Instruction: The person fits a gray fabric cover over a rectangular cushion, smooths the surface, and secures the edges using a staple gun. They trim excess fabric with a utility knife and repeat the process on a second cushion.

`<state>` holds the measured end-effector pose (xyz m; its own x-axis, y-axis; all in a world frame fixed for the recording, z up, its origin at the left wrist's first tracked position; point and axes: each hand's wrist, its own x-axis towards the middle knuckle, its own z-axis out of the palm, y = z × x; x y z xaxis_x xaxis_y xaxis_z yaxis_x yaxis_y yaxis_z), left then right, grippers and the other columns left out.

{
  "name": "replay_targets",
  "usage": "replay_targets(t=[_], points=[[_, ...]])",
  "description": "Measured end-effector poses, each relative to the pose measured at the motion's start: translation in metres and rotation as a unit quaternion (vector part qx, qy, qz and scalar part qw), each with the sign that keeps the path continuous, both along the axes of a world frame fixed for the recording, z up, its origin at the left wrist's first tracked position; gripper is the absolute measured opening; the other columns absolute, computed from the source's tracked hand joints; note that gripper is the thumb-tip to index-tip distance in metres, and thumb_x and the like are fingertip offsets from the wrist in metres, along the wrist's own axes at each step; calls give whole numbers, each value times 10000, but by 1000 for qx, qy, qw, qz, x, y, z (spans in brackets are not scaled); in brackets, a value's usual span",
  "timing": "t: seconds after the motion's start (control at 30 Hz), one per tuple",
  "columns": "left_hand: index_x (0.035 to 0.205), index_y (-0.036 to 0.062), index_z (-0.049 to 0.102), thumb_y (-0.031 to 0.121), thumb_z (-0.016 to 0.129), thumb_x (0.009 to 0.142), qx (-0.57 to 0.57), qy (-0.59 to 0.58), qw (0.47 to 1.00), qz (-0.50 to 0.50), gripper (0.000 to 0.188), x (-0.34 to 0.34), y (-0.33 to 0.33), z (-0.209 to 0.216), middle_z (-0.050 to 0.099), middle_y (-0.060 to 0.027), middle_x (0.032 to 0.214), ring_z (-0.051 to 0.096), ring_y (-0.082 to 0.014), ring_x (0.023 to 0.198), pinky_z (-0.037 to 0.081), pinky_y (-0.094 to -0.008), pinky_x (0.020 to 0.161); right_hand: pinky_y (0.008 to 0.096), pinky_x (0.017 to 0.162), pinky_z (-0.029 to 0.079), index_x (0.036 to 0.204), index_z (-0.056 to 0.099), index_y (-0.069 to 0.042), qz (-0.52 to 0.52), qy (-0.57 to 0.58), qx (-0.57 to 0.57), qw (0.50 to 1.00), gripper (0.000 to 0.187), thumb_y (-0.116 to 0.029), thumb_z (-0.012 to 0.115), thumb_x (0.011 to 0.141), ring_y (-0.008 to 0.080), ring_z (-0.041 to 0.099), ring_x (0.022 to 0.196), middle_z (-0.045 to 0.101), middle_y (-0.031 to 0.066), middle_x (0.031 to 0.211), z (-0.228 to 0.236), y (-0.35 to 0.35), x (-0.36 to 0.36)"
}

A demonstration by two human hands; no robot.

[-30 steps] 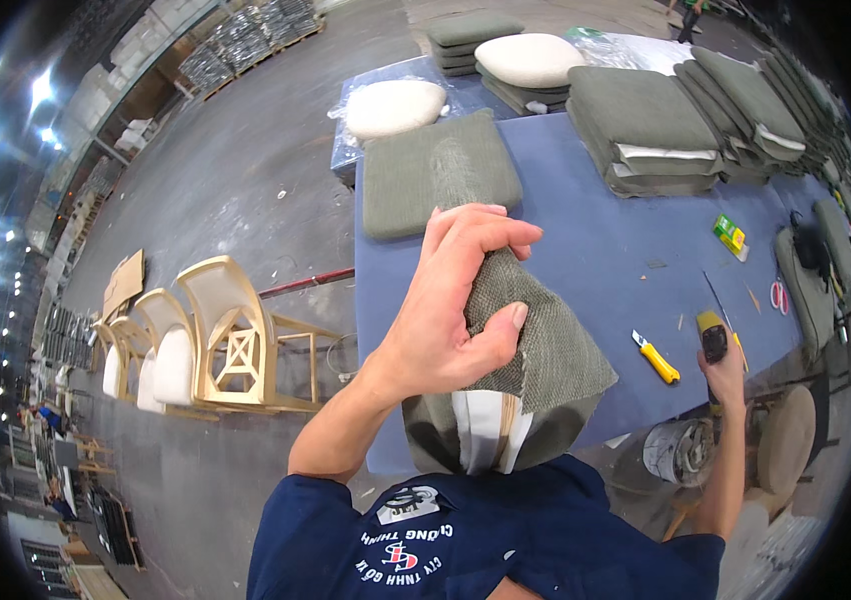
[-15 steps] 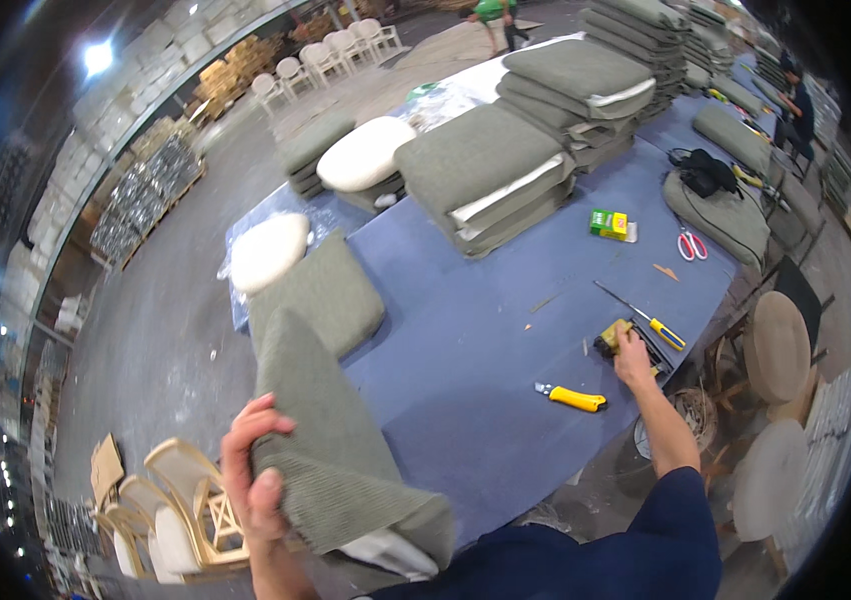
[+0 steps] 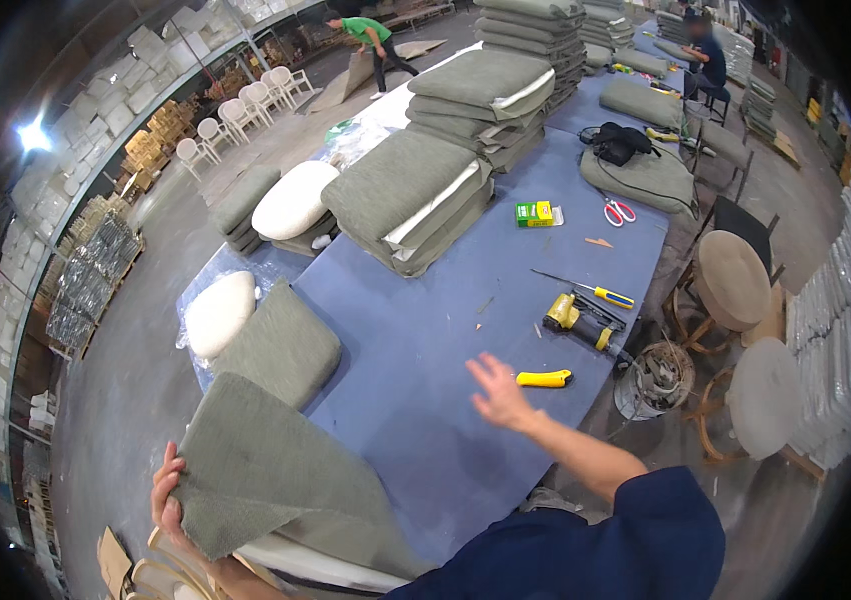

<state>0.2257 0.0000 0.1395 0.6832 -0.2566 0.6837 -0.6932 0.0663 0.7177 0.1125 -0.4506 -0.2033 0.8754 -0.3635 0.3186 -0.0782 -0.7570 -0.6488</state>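
In the head view, taking clock directions from the middle of what I see, my left hand [image 3: 167, 490] is at eight o'clock, fingers and thumb clamped on the edge of the green fabric [image 3: 265, 460]. My right hand [image 3: 500, 393], at five o'clock, has its fingers spread and nothing in its grasp, just beside the yellow knife [image 3: 545, 379]; I cannot tell whether it touches the tabletop [image 3: 415, 345].

I judge the piece in my grip unfinished: its fabric lies loose and folded over, with a pale layer [image 3: 325, 562] showing beneath, toward seven o'clock. By contrast, the green cushion [image 3: 285, 345] between eight and nine looks fully covered on top, though its underside is hidden. The near stack [image 3: 400, 195] at twelve seems made of similar pieces, with white edges showing, so I can't say whether they are complete.

The blue tabletop also carries a yellow-and-black power tool [image 3: 580, 322] and a screwdriver [image 3: 613, 297] at three, with scissors [image 3: 617, 211] and a small green-and-yellow box [image 3: 537, 214] at two. A bucket [image 3: 660, 385] stands off the edge between three and four.

The room is a large hall: pale chairs [image 3: 245, 105] between ten and eleven, a person in green [image 3: 365, 35] bending between eleven and twelve, another person [image 3: 710, 60] seated between one and two.
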Motion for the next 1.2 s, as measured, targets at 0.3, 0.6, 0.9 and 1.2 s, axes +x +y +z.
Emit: replay_targets(t=[0.3, 0.6, 0.9, 1.2], points=[[1075, -61, 756, 208, 512, 907, 75, 7, 997, -6, 400, 40, -35, 24, 749, -197, 1140, 584, -377, 1343, 335, -513, 1217, 509, 1209, 372, 1609, 400, -100, 160, -104, 142, 971, 726, -161, 702, 952, 446, 402, 1473, 370, 239, 1629, 125, 180, 18], [1395, -40, 547, 35, 497, 952, 52, 62, 993, -88, 452, 32, -79, 20, 685, -178, 1301, 609, -248, 1258, 408, -382, 1136, 451, 1193, 386, 1564, 440, -1, 233, -330, 82, 911, 602, -174, 637, 1022, 391, 479, 1435, 485, 243, 1551, 302, 185, 68], [1435, -19, 426, 194, 585, 1027, -44, 86, 995, -5, 487, 14, -63, -7, 490, -145, 1412, 516, -237, 1311, 381, -385, 1156, 374, 1118, 446, 1520, 509, 31, 519, -225, 295, 770, 492, -231, 480, 1105, 224, 603, 1255, 602, 131, 1455, 325, 239, 145], [1576, 15, 353, 400, 432, 1090, -149, 327, 932, 50, 626, 3, 129, -160, 445, -161, 1569, 503, -286, 1395, 390, -432, 1174, 404, 921, 525, 1084, 776, -41, 469, -275, 239, 805, 293, -267, 641, 957, 266, 686, 952, 751, 139, 964, 340, 309, 161]])
